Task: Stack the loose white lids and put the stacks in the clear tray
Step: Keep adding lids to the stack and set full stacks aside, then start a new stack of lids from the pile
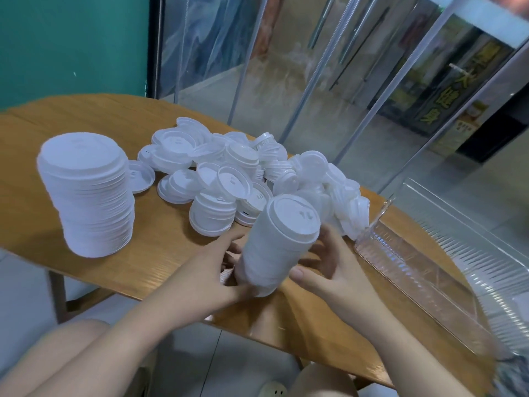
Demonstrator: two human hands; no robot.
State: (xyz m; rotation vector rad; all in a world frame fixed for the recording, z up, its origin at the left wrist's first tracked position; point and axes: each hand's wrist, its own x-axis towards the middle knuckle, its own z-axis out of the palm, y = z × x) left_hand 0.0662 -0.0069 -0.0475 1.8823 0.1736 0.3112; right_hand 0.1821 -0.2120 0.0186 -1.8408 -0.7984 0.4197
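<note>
A tilted stack of white lids (279,242) is held over the table's near edge. My left hand (220,270) grips its lower end from the left. My right hand (329,267) curls round its right side, thumb near the bottom. A taller upright stack of white lids (88,193) stands at the left of the table. A heap of loose white lids (243,173) covers the middle. The clear tray (423,270) lies at the right, long and ribbed, with no lids in the part I can see.
The wooden table (148,253) has a curved near edge. Clear plastic curtain strips (315,81) hang behind it and a green wall (71,44) is at the back left. My knees show below the table.
</note>
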